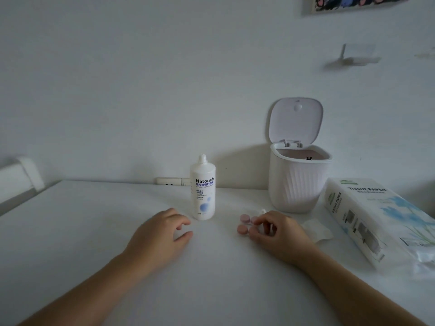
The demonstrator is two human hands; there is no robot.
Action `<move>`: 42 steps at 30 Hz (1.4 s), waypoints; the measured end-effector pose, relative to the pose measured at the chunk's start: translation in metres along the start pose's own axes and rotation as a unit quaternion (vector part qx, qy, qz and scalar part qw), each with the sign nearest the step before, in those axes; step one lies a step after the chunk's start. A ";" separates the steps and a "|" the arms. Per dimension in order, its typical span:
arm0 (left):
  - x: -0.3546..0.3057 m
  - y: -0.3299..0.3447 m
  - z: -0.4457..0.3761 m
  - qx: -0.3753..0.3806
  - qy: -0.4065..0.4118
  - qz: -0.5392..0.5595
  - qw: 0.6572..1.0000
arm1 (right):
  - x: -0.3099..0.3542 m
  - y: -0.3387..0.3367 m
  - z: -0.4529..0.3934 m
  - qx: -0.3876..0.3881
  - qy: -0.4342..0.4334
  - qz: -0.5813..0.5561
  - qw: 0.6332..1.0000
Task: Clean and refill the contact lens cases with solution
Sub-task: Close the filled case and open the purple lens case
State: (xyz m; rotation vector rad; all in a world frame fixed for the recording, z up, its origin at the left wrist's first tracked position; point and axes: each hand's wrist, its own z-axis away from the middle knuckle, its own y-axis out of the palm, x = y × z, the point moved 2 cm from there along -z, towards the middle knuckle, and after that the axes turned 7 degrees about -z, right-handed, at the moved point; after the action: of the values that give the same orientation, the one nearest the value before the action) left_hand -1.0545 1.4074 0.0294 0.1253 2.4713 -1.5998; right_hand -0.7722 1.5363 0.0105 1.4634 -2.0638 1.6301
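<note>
A white bottle of contact lens solution [202,187] stands upright at the back middle of the white table [94,231]. Two pink lens cases lie to its right: the far case [245,218] and the near case [243,229]. My right hand [277,234] reaches over their right ends, and its fingertips pinch the near case. A small white cap [263,211] shows just behind those fingers. My left hand [162,229] rests on the table just left of the bottle, fingers loosely curled, holding nothing.
A small white desk bin [295,184] with its lid flipped up stands behind the cases to the right. A tissue pack [376,220] lies at the right edge. A loose tissue sheet [317,229] lies beside my right hand. A wall socket [173,181] sits behind the bottle.
</note>
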 end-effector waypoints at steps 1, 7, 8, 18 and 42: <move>0.008 -0.006 0.003 -0.014 -0.010 -0.014 1.000 | 0.000 0.000 0.000 0.001 0.004 0.000 1.000; 0.024 -0.020 0.015 -0.051 -0.003 -0.132 0.990 | 0.002 -0.006 0.004 0.001 0.036 -0.037 0.999; 0.023 -0.020 0.016 -0.049 -0.005 -0.143 0.989 | 0.002 -0.006 0.004 -0.001 0.039 -0.046 0.998; 0.028 -0.010 0.010 -0.029 -0.049 -0.101 0.993 | -0.001 -0.006 0.003 -0.006 0.044 -0.054 0.998; -0.067 0.044 -0.032 0.081 0.162 0.228 0.957 | 0.009 -0.007 0.010 0.040 -0.042 -0.117 0.991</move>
State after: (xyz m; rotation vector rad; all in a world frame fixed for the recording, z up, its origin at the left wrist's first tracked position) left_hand -0.9848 1.4570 0.0163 0.9762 2.2790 -1.6634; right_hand -0.7671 1.5239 0.0169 1.7525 -1.8018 1.6006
